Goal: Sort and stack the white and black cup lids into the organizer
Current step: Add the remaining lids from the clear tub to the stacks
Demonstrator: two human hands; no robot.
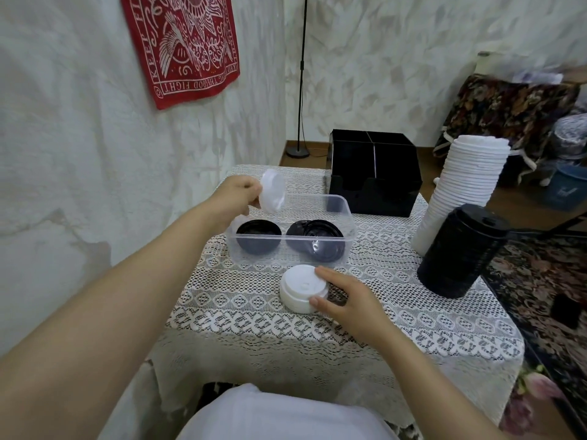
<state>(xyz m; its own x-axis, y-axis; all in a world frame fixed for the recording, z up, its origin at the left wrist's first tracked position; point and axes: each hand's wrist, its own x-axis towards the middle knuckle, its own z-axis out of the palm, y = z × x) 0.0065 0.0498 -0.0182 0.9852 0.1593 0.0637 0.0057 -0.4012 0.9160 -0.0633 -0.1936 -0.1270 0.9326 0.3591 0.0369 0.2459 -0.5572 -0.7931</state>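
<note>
**Sorting cup lids at a lace-covered table**

A pale, patterned wall is filling the background, with a red printed cloth hanging on it. In front of it a small table is standing under a white lace cover, and a person is sitting at its near edge.

At the far side of the table a black organizer with divided compartments is waiting; its inside is too dark to tell what it holds. To the right, a tall white lid stack is leaning behind a shorter black lid stack.

In the middle a clear tub is holding several loose black lids. Just in front of it a short white pile is sitting on the lace.

The left hand is pinching a single white lid by its edge, tilted on its side above the tub's left end. The right hand is curling thumb and fingers around the short white pile, steadying it.

The person seems to be in the sorting step, pulling white lids out of the mixed tub. The next move likely calls for turning the lid flat and seating it squarely on the pile, so that it nests.
</note>
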